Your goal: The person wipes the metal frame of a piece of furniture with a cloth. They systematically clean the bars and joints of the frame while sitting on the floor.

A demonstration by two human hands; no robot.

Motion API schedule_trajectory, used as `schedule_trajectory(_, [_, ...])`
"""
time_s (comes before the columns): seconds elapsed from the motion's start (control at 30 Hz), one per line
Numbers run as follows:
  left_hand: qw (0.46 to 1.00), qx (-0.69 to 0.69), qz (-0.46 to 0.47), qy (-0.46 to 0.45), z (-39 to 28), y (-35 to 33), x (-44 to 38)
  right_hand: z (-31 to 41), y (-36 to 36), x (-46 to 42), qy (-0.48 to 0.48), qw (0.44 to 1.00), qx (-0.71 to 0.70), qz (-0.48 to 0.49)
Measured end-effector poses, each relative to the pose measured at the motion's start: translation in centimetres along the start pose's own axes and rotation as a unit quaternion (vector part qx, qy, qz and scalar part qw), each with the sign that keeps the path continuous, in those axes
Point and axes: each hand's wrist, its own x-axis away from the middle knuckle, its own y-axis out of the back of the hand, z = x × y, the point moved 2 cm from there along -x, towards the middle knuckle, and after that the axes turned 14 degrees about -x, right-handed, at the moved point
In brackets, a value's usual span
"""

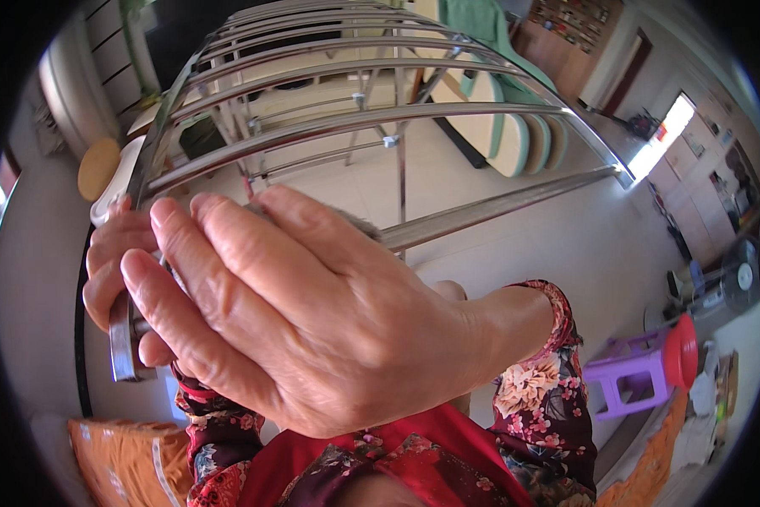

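A metal rack with several parallel rungs stretches away in front of me. My left hand is wrapped around the near end of its left side rail, thumb on the inner side. Nearer to the camera, my right hand spans the middle of the view, back up, fingers stretched out to the left. It covers much of the near rung and part of my left hand. A strip of grey fuzzy material shows past its forefinger edge. The right palm is hidden, so its grip on that material is unclear.
At the right stands a purple plastic stool with a red round piece at its top. Pale green-edged panels and a green cloth lie beyond the rack's right side. An orange patterned cushion is at the lower left.
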Motion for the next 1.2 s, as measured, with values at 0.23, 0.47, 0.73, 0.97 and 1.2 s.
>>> schedule_trajectory(0.23, [0.999, -0.033, -0.003, 0.015, -1.4, -0.1, 1.4, -0.9, 3.9, 3.0, -0.066, 0.995, 0.033, 0.070])
schedule_trajectory(0.47, [0.999, 0.013, 0.035, -0.025, 0.2, 1.0, 1.4, -4.3, 12.1, 6.2, -0.135, 0.962, 0.088, 0.219])
schedule_trajectory(0.73, [0.992, 0.078, 0.082, -0.057, 2.8, 2.4, 1.4, -5.7, 11.3, 6.2, -0.147, 0.957, 0.055, 0.244])
schedule_trajectory(0.97, [0.998, 0.059, -0.006, -0.002, 5.4, 4.1, 2.4, -7.7, 11.9, 8.2, -0.193, 0.951, 0.094, 0.223])
schedule_trajectory(1.2, [0.999, 0.004, 0.038, 0.037, 4.8, 8.8, 0.2, -7.5, 14.0, 8.3, -0.150, 0.956, 0.125, 0.217])
